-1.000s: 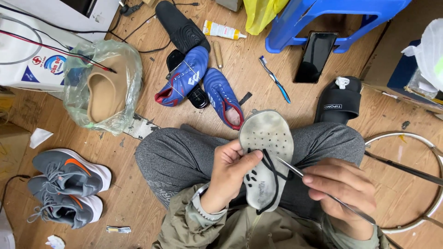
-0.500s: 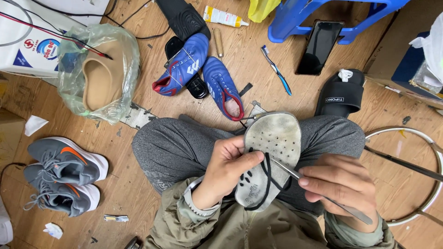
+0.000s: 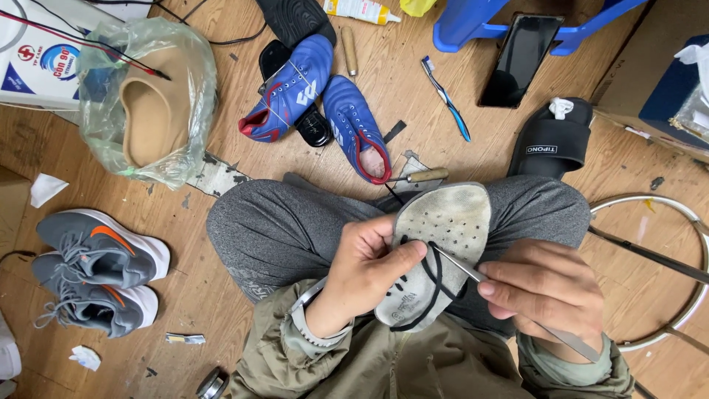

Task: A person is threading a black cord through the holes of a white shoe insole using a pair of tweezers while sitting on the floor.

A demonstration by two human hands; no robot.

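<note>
Insole [image 3: 443, 244] lies over the lap, long axis slanting from lower left to upper right. Left hand [image 3: 362, 277] is closed around its lower end; right hand [image 3: 546, 292] pinches a thin metal tool [image 3: 461, 267] whose tip meets the insole's middle.

An insole [image 3: 443, 244] is held over the lap between both hands, football boots [image 3: 325, 103] lying beyond, trainers [image 3: 96, 270] placed left.
</note>
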